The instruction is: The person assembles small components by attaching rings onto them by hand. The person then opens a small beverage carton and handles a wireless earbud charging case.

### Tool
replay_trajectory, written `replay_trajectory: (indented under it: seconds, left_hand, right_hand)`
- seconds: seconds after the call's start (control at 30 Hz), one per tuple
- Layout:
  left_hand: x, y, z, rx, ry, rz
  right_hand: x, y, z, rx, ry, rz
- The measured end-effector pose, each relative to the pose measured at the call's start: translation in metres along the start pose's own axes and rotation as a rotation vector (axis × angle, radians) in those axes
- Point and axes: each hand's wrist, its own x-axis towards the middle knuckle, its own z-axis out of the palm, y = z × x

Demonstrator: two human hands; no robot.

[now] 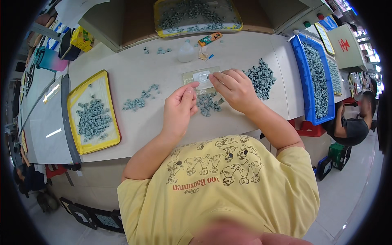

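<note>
At the far left of the pale tabletop (163, 122), a yellow-rimmed shallow tray (75, 102) holds a heap of small grey-green moulded parts (93, 118); a thin scatter of the same parts (139, 100) lies between it and you. Keep your left hand (179, 110) as it is, thumb and forefinger pinched together, apparently on a tiny piece too small to make out, and steady its heel on the tabletop. The small clear square plate with a pale round centre (201, 77) sits flat just beyond your fingertips, so work directly over it. Your right hand (233, 89) also has its grip closed at the plate's edge; what it pinches I cannot tell. Draw fresh parts from the near pile (207, 104) before the larger grey pile (261, 77) to the right.
</note>
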Motion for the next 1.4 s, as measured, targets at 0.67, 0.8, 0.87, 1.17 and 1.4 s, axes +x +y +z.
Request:
replay_trajectory:
  seconds: [0.67, 0.8, 0.87, 1.17, 1.4]
  left_hand:
    - [0.004, -0.004, -0.005, -0.104, -0.002, 0.089]
    - [0.002, -0.003, 0.001, -0.114, 0.005, 0.12]
    - [0.001, -0.001, 0.004, -0.11, -0.006, 0.121]
    - [0.001, -0.003, 0.002, -0.189, -0.096, 0.023]
    - [-0.002, -0.001, 0.003, -0.214, -0.164, -0.039]
  right_hand:
    - [0.011, -0.018, -0.017, 1.591, -0.043, 1.283]
    - [0.01, -0.019, -0.018, 1.603, -0.046, 1.24]
    - [0.013, -0.023, -0.02, 1.322, -0.029, 1.191]
    - [0.013, -0.026, -0.012, 0.51, 0.22, 0.39]
    - [0.016, -0.026, -0.013, 0.4, 0.227, 0.177]
